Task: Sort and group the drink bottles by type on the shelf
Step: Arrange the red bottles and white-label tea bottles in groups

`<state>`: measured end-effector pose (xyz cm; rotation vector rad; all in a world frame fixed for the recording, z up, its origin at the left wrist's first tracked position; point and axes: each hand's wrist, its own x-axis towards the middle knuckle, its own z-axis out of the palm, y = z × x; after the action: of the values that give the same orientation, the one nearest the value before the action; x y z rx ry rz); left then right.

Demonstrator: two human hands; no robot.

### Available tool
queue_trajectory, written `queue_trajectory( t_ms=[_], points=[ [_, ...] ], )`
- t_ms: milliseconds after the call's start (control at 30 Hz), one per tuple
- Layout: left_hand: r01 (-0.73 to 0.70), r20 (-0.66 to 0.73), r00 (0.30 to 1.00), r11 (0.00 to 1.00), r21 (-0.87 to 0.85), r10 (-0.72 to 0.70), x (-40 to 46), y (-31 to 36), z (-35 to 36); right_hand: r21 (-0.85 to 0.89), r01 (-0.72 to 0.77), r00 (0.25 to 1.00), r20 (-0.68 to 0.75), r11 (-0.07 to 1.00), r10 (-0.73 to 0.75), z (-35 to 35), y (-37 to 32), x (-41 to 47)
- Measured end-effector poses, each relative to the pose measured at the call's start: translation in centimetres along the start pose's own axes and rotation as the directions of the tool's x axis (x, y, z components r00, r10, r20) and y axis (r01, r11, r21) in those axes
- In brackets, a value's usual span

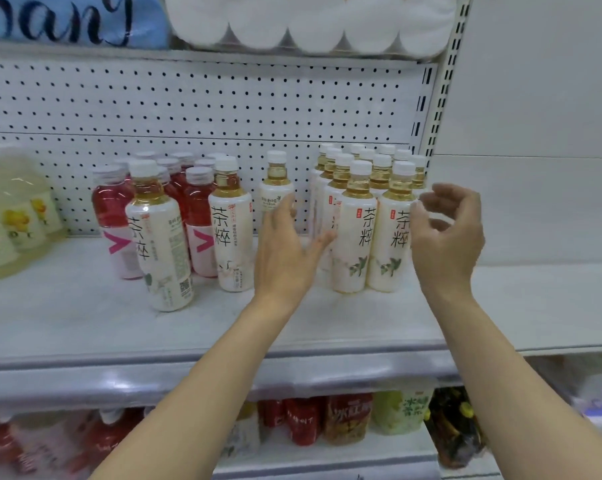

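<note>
Nearest the camera, two bare forearms reach up over the front lip of the shelf. The left hand is spread flat with straight fingers, its fingertips just against the left side of the tea bottle block; it holds nothing. The right hand hovers at the block's right flank with loosely curled fingers, also holding nothing. Standing either side of the block like this, the hands look set to square it up and keep its rows tight.

That block stands at the right end of the shelf, against the upright: white-sleeved bottles of amber tea with white caps, several rows deep, the front pair showing the large black characters 茶粹 and a small red seal above a leafy sprig.

To the left, three more of the same tea are out of place. One stray tea bottle stands furthest forward, its label turned so a QR code shows; a second tea bottle stands beside it, reading 茶粹; a lone tea bottle sits further back near the pegboard. The first two stand in front of the red drink bottles, whose pale labels carry a pink V. By my reading, these three still need moving to the right-hand group.

At far left are pale yellow bottles with a yellow fruit print; their writing is too blurred to read.
</note>
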<state>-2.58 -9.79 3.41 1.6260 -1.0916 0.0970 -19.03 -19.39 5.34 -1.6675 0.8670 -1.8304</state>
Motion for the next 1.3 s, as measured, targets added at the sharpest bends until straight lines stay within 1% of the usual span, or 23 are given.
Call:
queue_trajectory(
  t_ms=[33,67,100,133,200,233,267,300,333,367,433,500,567,667,733,800,900,967,1100,1167,1233,1300],
  points=[
    [-0.056,-0.111,0.992,0.998,-0.002,0.055,-0.4,-0.1,-1.5,0.06,0.04,0.999,-0.003,0.997,-0.04,1.1,-1.5,-0.6],
    [-0.107,-0.227,0.968,0.994,0.016,0.108,-0.7,-0.3,-2.9,0.112,0.049,0.997,0.057,0.993,-0.055,2.5,-2.6,-1.4],
    [-0.145,-0.337,0.93,0.989,0.04,0.15,-1.0,-0.5,-4.2,0.14,0.032,0.985,0.161,0.99,-0.055,4.0,-3.4,-2.2],
    [-0.167,-0.439,0.881,0.984,0.06,0.176,-1.2,-0.9,-5.4,0.14,0.005,0.957,0.288,0.99,-0.046,5.7,-3.9,-3.0],
    [-0.158,-0.589,0.789,0.984,0.083,0.176,-1.4,-2.1,-7.4,0.095,-0.08,0.849,0.528,0.992,0.018,9.3,-4.2,-4.5],
    [-0.128,-0.631,0.76,0.987,0.094,0.159,-1.5,-3.0,-8.3,0.047,-0.141,0.781,0.619,0.989,0.082,11.0,-4.2,-5.1],
    [-0.081,-0.651,0.749,0.992,0.097,0.125,-1.5,-4.0,-9.0,-0.012,-0.19,0.718,0.68,0.982,0.147,12.5,-4.1,-5.6],
    [-0.016,-0.648,0.759,0.996,0.083,0.066,-1.6,-5.0,-9.8,-0.069,-0.21,0.672,0.714,0.975,0.195,13.8,-4.1,-6.0],
    [0.063,-0.622,0.783,0.997,0.051,-0.018,-1.6,-5.9,-10.4,-0.117,-0.204,0.646,0.73,0.972,0.224,15.0,-4.1,-6.3],
    [0.148,-0.575,0.81,0.989,0.012,-0.114,-1.6,-6.5,-10.9,-0.158,-0.184,0.639,0.731,0.97,0.24,15.9,-4.0,-6.6],
    [0.279,-0.457,0.846,0.959,-0.056,-0.273,-1.6,-7.5,-11.6,-0.222,-0.131,0.663,0.705,0.966,0.252,17.1,-3.8,-7.3],
    [0.365,-0.353,0.851,0.921,-0.134,-0.389,-1.4,-8.0,-11.9,-0.255,-0.101,0.688,0.68,0.962,0.253,17.6,-3.8,-7.8],
    [0.42,-0.315,0.838,0.895,-0.151,-0.446,-1.5,-8.4,-12.0,-0.246,-0.098,0.692,0.68,0.964,0.244,17.1,-3.7,-7.9],
    [0.445,-0.31,0.834,0.889,-0.109,-0.456,-1.4,-8.5,-11.9,-0.209,-0.132,0.667,0.704,0.969,0.243,14.7,-3.6,-7.4],
    [0.429,-0.263,0.862,0.9,-0.08,-0.434,-1.7,-7.8,-11.1,-0.21,-0.164,0.64,0.721,0.964,0.266,12.2,-3.5,-6.8],
    [0.387,-0.197,0.899,0.92,-0.064,-0.392,-2.1,-6.8,-9.5,-0.211,-0.195,0.631,0.721,0.958,0.287,9.8,-3.5,-6.3],
    [0.329,-0.089,0.937,0.94,-0.094,-0.337,-3.0,-5.0,-7.0,-0.195,-0.244,0.652,0.692,0.95,0.31,6.3,-3.0,-5.7],
    [0.31,-0.035,0.948,0.941,-0.134,-0.317,-3.4,-4.1,-5.6,-0.183,-0.297,0.66,0.67,0.937,0.34,3.8,-2.4,-5.1],
    [0.278,0.017,0.96,0.95,-0.143,-0.279,-4.0,-2.8,-3.4,-0.169,-0.401,0.639,0.653,0.9,0.408,-1.9,-1.7,-3.4],
    [0.264,0.045,0.965,0.955,-0.137,-0.26,-4.1,-2.1,-2.2,-0.182,-0.426,0.638,0.634,0.886,0.437,-4.8,-1.3,-2.2],
    [0.257,0.092,0.965,0.957,-0.134,-0.246,-4.3,-1.4,-1.3,-0.203,-0.43,0.656,0.599,0.88,0.459,-7.4,-0.8,-1.1],
    [0.252,0.163,0.96,0.957,-0.143,-0.229,-4.5,-1.0,-0.7,-0.21,-0.426,0.694,0.549,0.88,0.467,-9.4,0.0,0.1]
  ],
)
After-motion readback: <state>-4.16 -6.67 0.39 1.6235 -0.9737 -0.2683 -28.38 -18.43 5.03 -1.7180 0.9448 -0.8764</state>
